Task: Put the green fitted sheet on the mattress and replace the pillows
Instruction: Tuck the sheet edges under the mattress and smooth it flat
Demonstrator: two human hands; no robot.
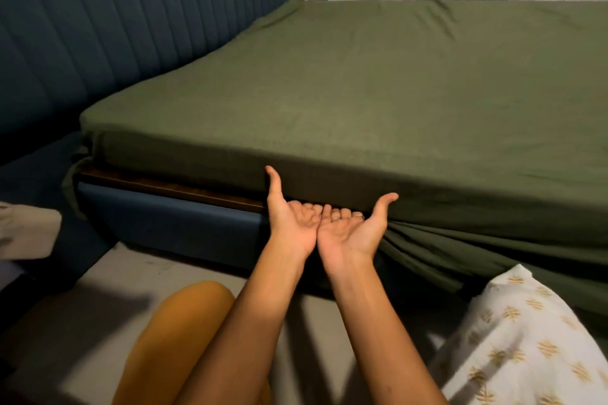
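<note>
- both hands palm-up, side by side: left hand (289,227), right hand (353,230), fingers tucked under the mattress edge
- olive green fitted cotton sheet (362,92) covers the top, hangs loose right of the hands
- white pillow with gold hash print (526,339) bottom right

We see dim warm indoor light, soft shadows on the floor (98,302), slight blur, wide-angle bending at edges

We see a blue upholstered bed base (171,223) carrying a mattress wrapped in the olive-green fitted sheet (362,102); loose sheet folds hang at right. A white gold-patterned pillow (526,339) seems to rest on the grey floor (131,276).
</note>
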